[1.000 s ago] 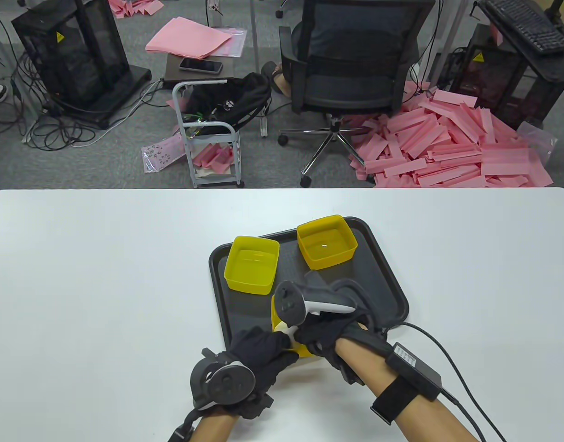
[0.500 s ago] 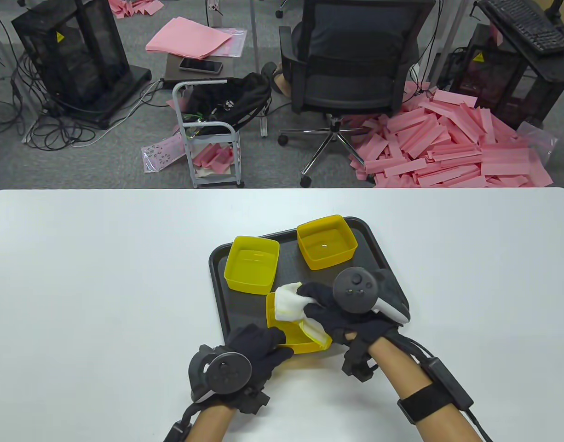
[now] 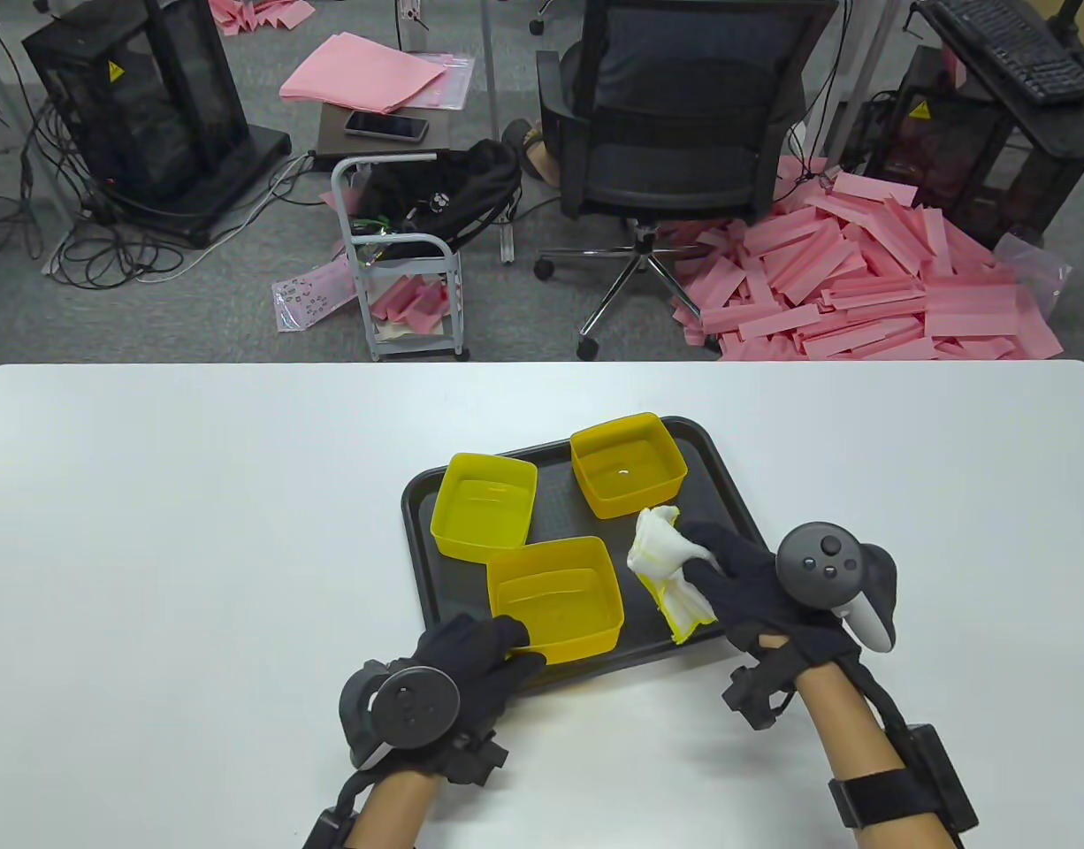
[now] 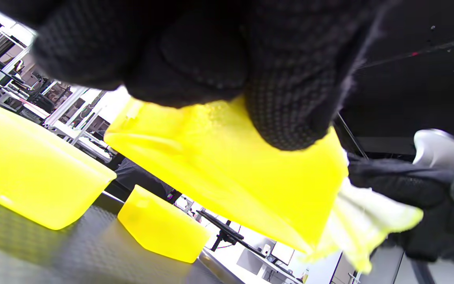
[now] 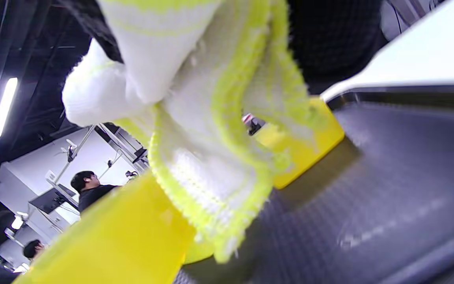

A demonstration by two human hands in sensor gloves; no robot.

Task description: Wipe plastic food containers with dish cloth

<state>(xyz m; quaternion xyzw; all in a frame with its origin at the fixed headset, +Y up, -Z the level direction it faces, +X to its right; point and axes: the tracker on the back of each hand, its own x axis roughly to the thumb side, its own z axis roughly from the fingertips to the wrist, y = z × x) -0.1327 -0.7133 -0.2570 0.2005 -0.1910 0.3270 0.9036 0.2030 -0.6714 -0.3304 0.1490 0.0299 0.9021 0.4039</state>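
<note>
Left hand [image 3: 471, 659] grips near rim of square yellow plastic container [image 3: 555, 599] at tray's [image 3: 745, 539] 6 o'clock. Right hand [image 3: 754, 592] clutches bunched white-yellow dish cloth [image 3: 666, 570] at container's 3 o'clock. We judge container light, slippery; hold rim.

tray [image 3: 745, 522]: on the table [image 3: 197, 531]
containers: three on the tray, near one [image 3: 555, 597] in front
cloth [image 3: 670, 575]: right of the near one

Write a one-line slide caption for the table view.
Left hand holds the nearest yellow container on the black tray while the right hand grips the dish cloth beside it.
</note>
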